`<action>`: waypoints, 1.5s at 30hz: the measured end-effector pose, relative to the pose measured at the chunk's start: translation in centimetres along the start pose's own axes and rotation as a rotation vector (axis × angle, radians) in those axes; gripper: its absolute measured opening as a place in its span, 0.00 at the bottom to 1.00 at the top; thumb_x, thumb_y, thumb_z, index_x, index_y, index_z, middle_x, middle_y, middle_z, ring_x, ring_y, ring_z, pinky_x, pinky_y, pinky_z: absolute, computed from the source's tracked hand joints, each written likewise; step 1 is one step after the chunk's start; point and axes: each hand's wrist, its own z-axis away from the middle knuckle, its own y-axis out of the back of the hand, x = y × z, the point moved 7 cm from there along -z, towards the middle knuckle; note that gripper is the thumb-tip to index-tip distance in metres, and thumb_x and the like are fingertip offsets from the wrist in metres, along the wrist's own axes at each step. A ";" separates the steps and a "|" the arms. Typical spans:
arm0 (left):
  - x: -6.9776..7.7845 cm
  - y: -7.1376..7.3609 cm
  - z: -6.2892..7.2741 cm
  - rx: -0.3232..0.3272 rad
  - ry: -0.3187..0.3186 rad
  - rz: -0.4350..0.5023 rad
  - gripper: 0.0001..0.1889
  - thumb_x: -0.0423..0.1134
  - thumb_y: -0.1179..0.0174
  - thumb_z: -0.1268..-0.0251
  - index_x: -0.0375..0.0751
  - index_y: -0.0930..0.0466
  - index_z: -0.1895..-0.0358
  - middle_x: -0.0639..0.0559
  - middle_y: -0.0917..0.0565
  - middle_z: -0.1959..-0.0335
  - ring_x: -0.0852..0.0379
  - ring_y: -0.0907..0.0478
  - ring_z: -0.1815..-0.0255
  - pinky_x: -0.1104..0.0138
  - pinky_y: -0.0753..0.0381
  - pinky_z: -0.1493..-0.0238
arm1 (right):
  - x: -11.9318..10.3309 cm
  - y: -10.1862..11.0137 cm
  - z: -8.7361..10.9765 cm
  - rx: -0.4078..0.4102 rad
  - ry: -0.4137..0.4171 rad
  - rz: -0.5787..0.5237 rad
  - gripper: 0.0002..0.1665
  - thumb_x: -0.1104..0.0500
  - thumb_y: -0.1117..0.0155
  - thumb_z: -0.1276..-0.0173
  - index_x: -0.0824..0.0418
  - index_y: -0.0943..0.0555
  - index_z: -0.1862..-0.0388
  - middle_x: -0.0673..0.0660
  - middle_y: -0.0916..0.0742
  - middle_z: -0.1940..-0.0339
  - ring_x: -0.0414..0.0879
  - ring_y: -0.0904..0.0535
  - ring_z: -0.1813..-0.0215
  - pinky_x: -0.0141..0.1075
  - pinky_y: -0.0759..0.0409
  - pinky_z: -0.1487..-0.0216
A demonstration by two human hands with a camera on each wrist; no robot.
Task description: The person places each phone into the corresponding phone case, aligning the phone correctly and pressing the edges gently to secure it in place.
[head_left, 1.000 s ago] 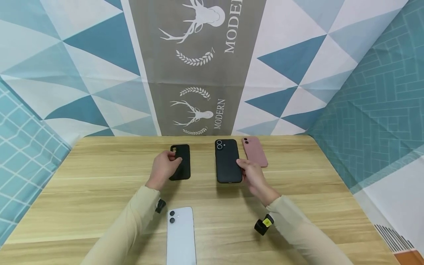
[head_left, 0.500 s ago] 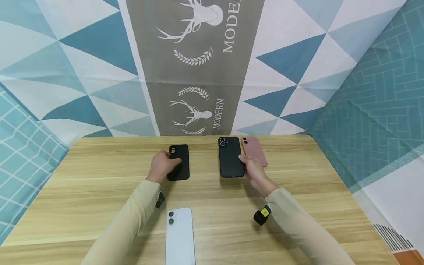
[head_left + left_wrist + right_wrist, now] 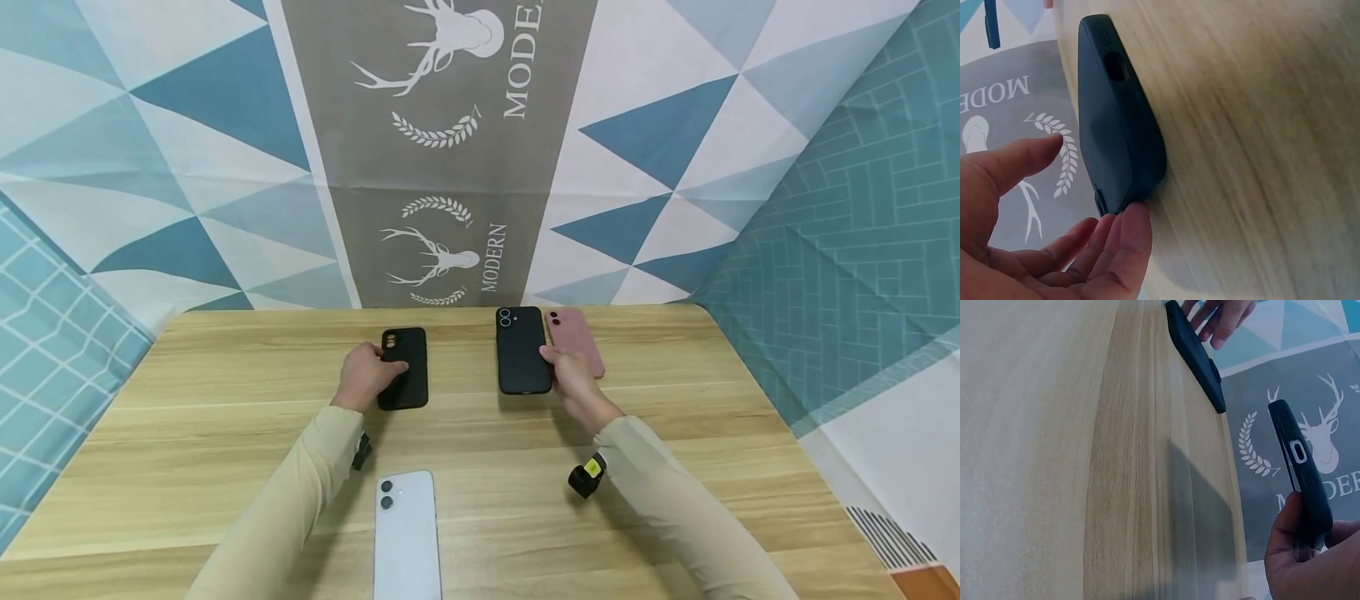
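Right hand (image 3: 576,385) pinches black phone (image 3: 521,354) by right edge — long axis pointing away; left hand (image 3: 363,377), thumb spread, touches black case (image 3: 412,382) leftward.

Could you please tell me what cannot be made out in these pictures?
White phone: lower end, cut off by the head view's bottom edge.
Pink item: underside, hidden against the table in the head view.
Right hand: some fingertips, hidden beneath the black phone in the head view.

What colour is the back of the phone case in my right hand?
Black. The phone case in your right hand shows best in the head view.
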 end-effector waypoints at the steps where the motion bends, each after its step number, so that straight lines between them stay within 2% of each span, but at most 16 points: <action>1: 0.0 0.0 -0.1 0.003 0.002 -0.002 0.28 0.44 0.39 0.42 0.22 0.31 0.46 0.29 0.25 0.47 0.38 0.28 0.48 0.52 0.26 0.46 | 0.1 0.0 -0.1 0.002 -0.001 -0.001 0.23 0.58 0.53 0.26 0.72 0.31 0.39 0.49 0.21 0.64 0.34 0.24 0.69 0.24 0.26 0.67; 6: -0.3 -0.2 -0.4 0.009 0.015 -0.017 0.28 0.45 0.38 0.43 0.22 0.29 0.48 0.29 0.24 0.50 0.39 0.27 0.52 0.53 0.25 0.50 | 0.3 0.0 -0.7 0.015 -0.012 0.011 0.23 0.58 0.54 0.25 0.71 0.31 0.38 0.50 0.21 0.63 0.34 0.25 0.69 0.24 0.26 0.67; 9: -0.4 -0.3 -0.5 0.004 0.016 -0.022 0.31 0.46 0.36 0.45 0.22 0.30 0.46 0.29 0.25 0.47 0.38 0.27 0.49 0.52 0.25 0.47 | 0.5 0.0 -1.1 0.024 -0.027 0.035 0.23 0.57 0.54 0.25 0.69 0.31 0.37 0.53 0.21 0.57 0.34 0.25 0.68 0.24 0.27 0.67; 13: -0.4 -0.3 -0.6 0.007 0.007 -0.039 0.31 0.46 0.34 0.46 0.23 0.28 0.48 0.30 0.24 0.50 0.40 0.26 0.55 0.53 0.24 0.51 | 0.7 0.1 -1.7 0.035 -0.048 0.084 0.24 0.56 0.55 0.25 0.65 0.32 0.35 0.55 0.23 0.48 0.34 0.26 0.67 0.25 0.29 0.66; 16: -0.2 -0.3 -0.7 0.018 0.003 -0.072 0.28 0.47 0.33 0.48 0.24 0.26 0.54 0.32 0.22 0.56 0.43 0.26 0.62 0.54 0.23 0.58 | 0.7 0.1 -2.1 0.043 -0.053 0.130 0.24 0.55 0.55 0.25 0.64 0.32 0.34 0.55 0.23 0.49 0.35 0.29 0.71 0.25 0.33 0.69; 19: -0.1 -0.4 -0.8 0.019 0.004 -0.104 0.29 0.48 0.31 0.50 0.24 0.25 0.55 0.33 0.21 0.58 0.43 0.24 0.63 0.56 0.22 0.60 | 0.9 0.1 -2.7 0.049 -0.056 0.158 0.24 0.55 0.55 0.25 0.63 0.33 0.34 0.56 0.22 0.49 0.36 0.31 0.73 0.27 0.35 0.69; 21: -0.1 -0.5 -0.9 0.011 0.005 -0.116 0.29 0.48 0.31 0.51 0.24 0.25 0.55 0.32 0.21 0.58 0.42 0.23 0.62 0.56 0.22 0.60 | 1.0 0.0 -3.0 0.044 -0.058 0.162 0.25 0.55 0.57 0.24 0.64 0.34 0.33 0.58 0.23 0.45 0.38 0.29 0.68 0.27 0.34 0.67; 25: 0.0 -0.7 -0.9 0.005 0.006 -0.129 0.33 0.47 0.31 0.51 0.22 0.28 0.50 0.31 0.22 0.56 0.40 0.23 0.59 0.54 0.21 0.57 | 1.3 0.1 -3.8 0.046 -0.061 0.161 0.25 0.56 0.58 0.24 0.65 0.36 0.32 0.61 0.27 0.36 0.43 0.27 0.53 0.27 0.30 0.60; 30: 0.0 -0.7 -0.9 -0.002 0.014 -0.142 0.37 0.47 0.31 0.51 0.20 0.33 0.45 0.29 0.24 0.52 0.38 0.23 0.55 0.52 0.21 0.53 | 1.7 0.1 -4.5 0.077 -0.065 0.165 0.25 0.57 0.57 0.25 0.66 0.35 0.33 0.62 0.28 0.34 0.47 0.28 0.47 0.28 0.30 0.59; 34: -0.1 -0.8 -1.0 -0.010 0.020 -0.146 0.37 0.46 0.31 0.50 0.20 0.33 0.45 0.29 0.24 0.52 0.38 0.24 0.54 0.52 0.21 0.53 | 2.0 0.2 -5.0 0.085 -0.065 0.167 0.25 0.58 0.57 0.25 0.67 0.36 0.33 0.62 0.32 0.31 0.51 0.31 0.37 0.36 0.28 0.45; 36: -0.1 -0.9 -1.1 -0.012 0.025 -0.148 0.36 0.46 0.31 0.50 0.21 0.33 0.45 0.29 0.24 0.52 0.38 0.24 0.54 0.52 0.21 0.52 | 2.1 0.3 -5.2 0.085 -0.059 0.182 0.26 0.59 0.57 0.25 0.68 0.37 0.32 0.63 0.34 0.29 0.53 0.36 0.32 0.40 0.33 0.35; 38: -0.1 -0.9 -1.2 -0.018 0.029 -0.147 0.36 0.46 0.31 0.50 0.21 0.33 0.45 0.29 0.24 0.51 0.38 0.24 0.53 0.52 0.22 0.52 | 2.0 0.5 -5.5 0.088 -0.056 0.197 0.26 0.59 0.58 0.25 0.69 0.37 0.32 0.63 0.36 0.28 0.53 0.39 0.30 0.41 0.36 0.32; 40: -0.1 -1.0 -1.2 -0.027 0.033 -0.147 0.37 0.46 0.31 0.50 0.21 0.33 0.44 0.29 0.24 0.50 0.38 0.24 0.53 0.52 0.22 0.51 | 1.8 0.5 -5.6 0.100 -0.049 0.227 0.25 0.58 0.57 0.25 0.69 0.35 0.34 0.64 0.34 0.29 0.52 0.36 0.32 0.39 0.33 0.35; 43: 0.0 -0.9 -1.2 -0.036 0.033 -0.150 0.37 0.46 0.31 0.49 0.20 0.34 0.44 0.28 0.25 0.49 0.37 0.25 0.51 0.51 0.22 0.50 | 1.4 0.6 -5.8 0.121 -0.028 0.293 0.23 0.58 0.56 0.26 0.70 0.31 0.38 0.65 0.30 0.33 0.52 0.30 0.42 0.35 0.29 0.50; 45: 0.0 -0.9 -1.2 -0.040 0.034 -0.154 0.37 0.46 0.31 0.49 0.20 0.34 0.43 0.27 0.25 0.49 0.36 0.25 0.50 0.51 0.22 0.50 | 1.1 0.5 -5.8 0.127 -0.013 0.334 0.22 0.58 0.54 0.27 0.70 0.29 0.41 0.66 0.27 0.37 0.52 0.27 0.46 0.34 0.28 0.55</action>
